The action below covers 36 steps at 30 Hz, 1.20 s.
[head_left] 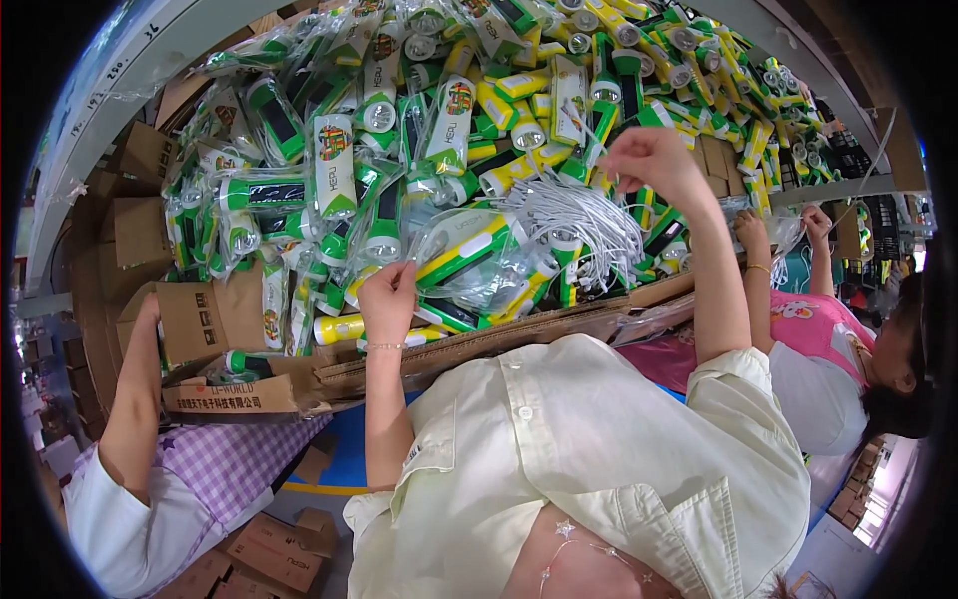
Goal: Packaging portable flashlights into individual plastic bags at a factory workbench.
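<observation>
My left hand (387, 297) is closed in a pinch at the near side of the pile, at the edge of a clear plastic bag (489, 275). Inside that bag lies a green, white and yellow flashlight (462, 252). My right hand (651, 168) is raised above the pile with its fingers curled together; whether something thin is between them I cannot make out. Below it spreads a bundle of white cables (589, 225) on top of the flashlights. Bagged green flashlights with dark panels (274, 120) and slim white boxes (334, 160) lie around, mostly to the left.
Loose yellow and green flashlights (699, 75) heap up at the far right. A cardboard edge (519, 334) borders the pile in front of me. At left a co-worker's arm (135, 399) reaches into an open carton (230, 397); another co-worker's hands (750, 232) work at right.
</observation>
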Motion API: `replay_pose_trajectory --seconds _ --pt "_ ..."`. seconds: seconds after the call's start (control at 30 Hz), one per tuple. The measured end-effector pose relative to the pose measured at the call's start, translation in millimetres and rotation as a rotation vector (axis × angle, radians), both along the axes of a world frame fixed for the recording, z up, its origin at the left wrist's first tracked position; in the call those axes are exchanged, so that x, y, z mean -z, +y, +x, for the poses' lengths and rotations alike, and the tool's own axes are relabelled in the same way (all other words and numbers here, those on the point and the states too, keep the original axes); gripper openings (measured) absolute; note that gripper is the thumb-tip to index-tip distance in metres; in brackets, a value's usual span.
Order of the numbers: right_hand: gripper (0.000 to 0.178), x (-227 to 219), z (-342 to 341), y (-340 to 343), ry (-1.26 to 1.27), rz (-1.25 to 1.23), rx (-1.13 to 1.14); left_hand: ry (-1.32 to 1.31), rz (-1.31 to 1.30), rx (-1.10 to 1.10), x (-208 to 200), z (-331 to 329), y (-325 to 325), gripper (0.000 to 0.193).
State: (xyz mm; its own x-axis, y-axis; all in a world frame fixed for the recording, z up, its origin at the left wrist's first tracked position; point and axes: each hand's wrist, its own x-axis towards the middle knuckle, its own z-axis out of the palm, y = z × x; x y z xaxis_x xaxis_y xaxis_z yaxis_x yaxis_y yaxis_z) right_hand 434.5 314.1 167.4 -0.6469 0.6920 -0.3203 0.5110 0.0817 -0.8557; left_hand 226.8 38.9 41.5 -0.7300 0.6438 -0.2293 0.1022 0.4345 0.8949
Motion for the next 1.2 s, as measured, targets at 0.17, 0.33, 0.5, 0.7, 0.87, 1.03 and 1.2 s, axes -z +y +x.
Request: replay_pose_trajectory --seconds 0.17,0.33,0.5,0.7,0.87,1.03,1.2 --pt "0.011 -42 -57 -76 0.748 -0.072 -0.275 -0.012 0.011 -0.005 1 1 -1 0.019" --pt "0.011 1 -102 -113 0.857 -0.143 -0.475 -0.086 0.047 0.004 11 -2 -3 0.021" --pt "0.01 110 -110 -89 0.433 0.526 -0.833 -0.148 0.216 -0.002 19 1 -11 0.019" --pt "0.006 88 -104 -94 -0.46 1.219 -0.908 -0.116 0.224 -0.063 20 8 -12 0.018" --pt "0.008 84 -117 -90 -0.398 1.177 -1.004 -0.428 0.36 -0.033 14 -3 -15 0.019" --pt "0.014 72 -136 -101 -0.078 0.949 -0.744 -0.43 0.32 -0.091 32 -8 -28 0.018" --pt "0.016 113 -149 -143 0.369 0.954 -0.72 -0.187 0.217 -0.172 35 -6 -26 0.01"
